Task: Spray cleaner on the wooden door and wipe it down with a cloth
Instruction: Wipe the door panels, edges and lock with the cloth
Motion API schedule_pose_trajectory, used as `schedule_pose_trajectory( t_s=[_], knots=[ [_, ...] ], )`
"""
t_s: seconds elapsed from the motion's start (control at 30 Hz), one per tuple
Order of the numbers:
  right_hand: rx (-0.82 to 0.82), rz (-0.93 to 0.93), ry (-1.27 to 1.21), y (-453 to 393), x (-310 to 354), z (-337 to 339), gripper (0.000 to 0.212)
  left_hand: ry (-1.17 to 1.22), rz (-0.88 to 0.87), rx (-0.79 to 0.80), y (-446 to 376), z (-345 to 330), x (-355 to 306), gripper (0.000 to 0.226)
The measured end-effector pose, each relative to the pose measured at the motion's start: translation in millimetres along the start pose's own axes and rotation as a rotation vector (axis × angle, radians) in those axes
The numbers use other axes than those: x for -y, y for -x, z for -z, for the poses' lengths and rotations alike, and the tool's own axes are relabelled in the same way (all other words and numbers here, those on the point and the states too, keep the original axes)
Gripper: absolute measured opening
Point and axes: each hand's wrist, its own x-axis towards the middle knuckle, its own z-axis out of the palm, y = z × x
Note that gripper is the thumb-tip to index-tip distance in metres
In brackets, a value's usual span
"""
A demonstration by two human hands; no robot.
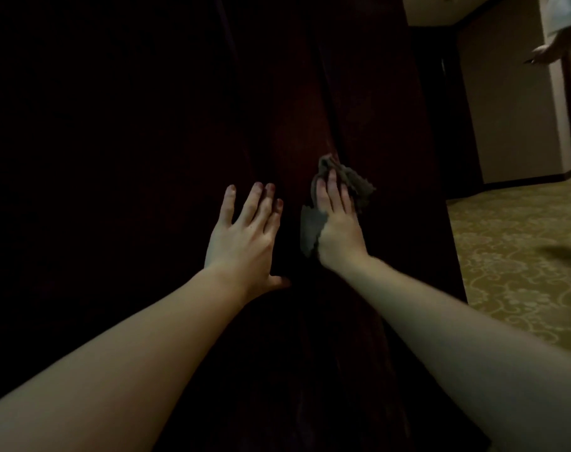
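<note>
Both hands are laid on the dark wooden door, whose grooves run upright: the cloth is pressed flat under the right hand, while the left hand, spread and empty, is braced just beside it

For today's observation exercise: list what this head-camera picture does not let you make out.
- Spray cleaner: none in the head view.
- Wooden door: surface too dark to judge clean or wet.
- Cloth: middle hidden under the right hand.
- Second person: cut off by the top-right edge, blurred.
</note>
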Motion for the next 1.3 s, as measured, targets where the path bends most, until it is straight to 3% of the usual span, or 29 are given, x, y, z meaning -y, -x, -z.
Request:
schedule_pose_trajectory(
  t_s=[0.1,0.17,0.3,0.43,0.57,0.7,0.93,1.1,1.2,1.3],
  knots=[
    [-0.033,0.001,0.01,-48,15,16,0.082,-0.021,-0.034,-0.003,-1,0,5,0.12],
    [-0.068,-0.015,-0.019,-54,19,23,0.091,-0.033,-0.054,0.004,-2,0,7,0.121],
    [-0.136,-0.027,-0.062,-13,7,7,0.104,-0.025,-0.055,-0.001,-1,-2,7,0.119],
    [-0.074,-0.098,-0.121,56,-19,-27,0.118,-0.046,-0.047,0.014,-1,-1,5,0.119],
    [-0.074,-0.073,-0.158,128,-23,-53,0.091,-0.048,-0.032,0.037,0,2,4,0.121],
    [-0.035,-0.181,-0.261,166,-8,-64,0.071,-0.037,-0.055,0.088,-2,12,9,0.122],
    [-0.141,0.091,-0.364,139,95,-53,0.061,0.028,0.019,0.001,78,-13,14,0.097],
    [-0.246,-0.283,-0.376,231,110,-111,0.068,0.071,-0.026,0.021,145,-25,26,0.093],
    [-0.133,-0.466,-0.365,295,109,-136,0.098,0.052,-0.059,0.062,171,-35,25,0.091],
    [-0.065,-0.473,-0.395,300,105,-134,0.085,-0.005,-0.134,0.126,170,-41,7,0.096]
  ],
)
